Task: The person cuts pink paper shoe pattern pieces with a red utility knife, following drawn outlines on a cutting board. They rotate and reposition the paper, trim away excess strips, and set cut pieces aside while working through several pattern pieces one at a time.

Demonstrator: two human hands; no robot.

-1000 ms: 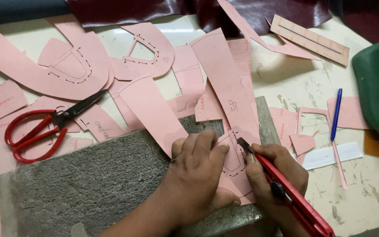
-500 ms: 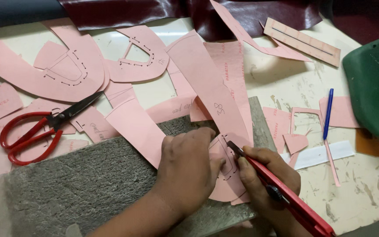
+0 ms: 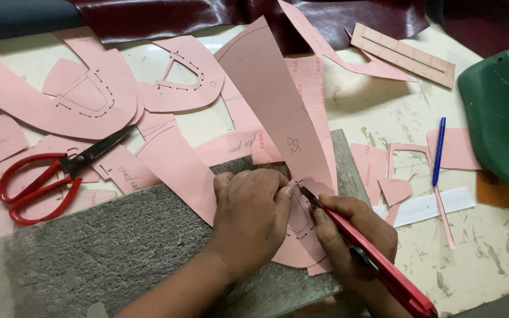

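While left hand (image 3: 248,221) pins pink pattern (image 3: 298,235), right hand (image 3: 354,235) grips red knife (image 3: 378,265), grey board (image 3: 107,253) edge near.

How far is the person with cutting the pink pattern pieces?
Several finished pink pattern pieces with slots already lie on the table. In hand: the left hand presses a pink pattern piece flat on the grey cutting board, while the right hand holds the red utility knife, blade on the piece. How much of the cutting remains is hidden by the hands.
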